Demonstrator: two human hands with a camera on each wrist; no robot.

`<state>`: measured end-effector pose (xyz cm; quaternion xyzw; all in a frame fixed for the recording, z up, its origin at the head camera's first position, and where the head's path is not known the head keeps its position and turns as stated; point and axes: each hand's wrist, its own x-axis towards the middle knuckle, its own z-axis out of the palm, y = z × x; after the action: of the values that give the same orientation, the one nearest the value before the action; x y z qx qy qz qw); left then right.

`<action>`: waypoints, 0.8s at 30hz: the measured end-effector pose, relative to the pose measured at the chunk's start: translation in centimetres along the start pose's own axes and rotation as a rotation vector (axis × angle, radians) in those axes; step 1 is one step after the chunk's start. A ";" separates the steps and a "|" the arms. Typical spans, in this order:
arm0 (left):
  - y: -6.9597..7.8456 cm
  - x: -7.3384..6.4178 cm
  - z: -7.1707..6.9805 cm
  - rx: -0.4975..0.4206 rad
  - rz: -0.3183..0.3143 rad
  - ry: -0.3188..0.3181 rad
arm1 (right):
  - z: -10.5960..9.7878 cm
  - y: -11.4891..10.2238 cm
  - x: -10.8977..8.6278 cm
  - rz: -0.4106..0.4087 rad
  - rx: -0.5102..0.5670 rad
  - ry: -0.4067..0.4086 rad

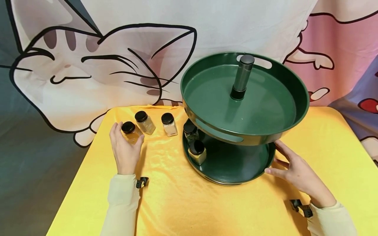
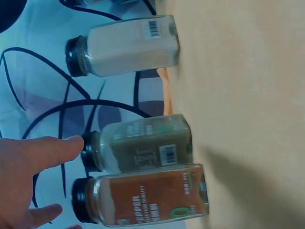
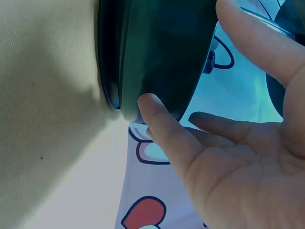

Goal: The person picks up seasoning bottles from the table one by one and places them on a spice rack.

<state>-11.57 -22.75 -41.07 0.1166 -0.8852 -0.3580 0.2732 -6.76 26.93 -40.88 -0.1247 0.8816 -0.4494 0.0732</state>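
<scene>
In the head view my left hand (image 1: 127, 149) is spread around a spice jar of orange-brown powder (image 1: 132, 135) with a black lid. The left wrist view reads "PEPPER" on that jar (image 2: 147, 195); a finger is near the lid of the jar behind it (image 2: 150, 145), and no firm hold shows. A jar of pale powder (image 1: 170, 126) stands to the right. My right hand (image 1: 298, 170) touches the right rim of the lower green tray (image 1: 233, 175), fingers spread and loosely bent. Two black-lidded jars (image 1: 198, 155) (image 1: 190, 129) stand in this tray at its left side.
A larger upper green tray (image 1: 265, 105) overhangs the lower one, with a dark central post (image 1: 242, 77) and cut-out handles. Yellow cloth (image 1: 177, 209) covers the table. Behind hangs a cat-printed curtain (image 1: 118, 42).
</scene>
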 end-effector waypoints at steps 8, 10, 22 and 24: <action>-1.0 0.2 0.2 -0.033 -0.075 -0.104 | 0.3 0.1 0.2 -0.025 0.019 -0.012; -1.4 0.3 0.4 -0.034 -0.076 -0.131 | 0.3 0.0 0.2 -0.024 0.029 -0.015; -2.8 0.5 1.0 -0.073 -0.038 -0.164 | 0.4 -0.1 0.2 -0.007 0.024 -0.021; -2.8 0.6 1.0 -0.082 -0.056 -0.151 | 0.4 -0.1 0.2 0.000 0.035 -0.027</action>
<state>-12.56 -24.42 -43.39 0.1025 -0.8842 -0.4094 0.2002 -6.82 26.54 -41.00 -0.1292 0.8724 -0.4632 0.0871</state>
